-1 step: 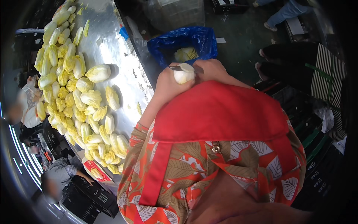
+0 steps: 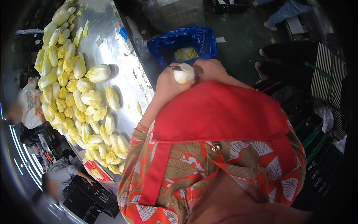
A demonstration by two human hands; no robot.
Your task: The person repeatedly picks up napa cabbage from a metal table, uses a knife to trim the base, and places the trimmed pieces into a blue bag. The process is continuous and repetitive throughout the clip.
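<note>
My left hand (image 2: 167, 83) is closed round a small napa cabbage (image 2: 184, 77), its pale cut base facing up. A thin dark knife blade (image 2: 175, 68) lies against the top of that cabbage. Beside it, my right hand (image 2: 212, 71) is closed on what appears to be the knife's handle, mostly hidden by the fingers. Just beyond both hands a blue plastic bag (image 2: 154, 46) hangs open as a liner, with pale yellow leaves (image 2: 185, 55) inside.
A metal table (image 2: 99, 41) on the left carries a long heap of napa cabbages (image 2: 69, 100). Two co-workers, one in a grey shirt (image 2: 61, 173), stand past it near black crates (image 2: 95, 196). Someone in a striped apron (image 2: 328, 74) stands at the right, by more dark crates (image 2: 317, 179).
At the heap's far left edge, a cabbage has gone from its place, and a co-worker's hand shows there. My hands, the knife and the cabbage look unmoved.
</note>
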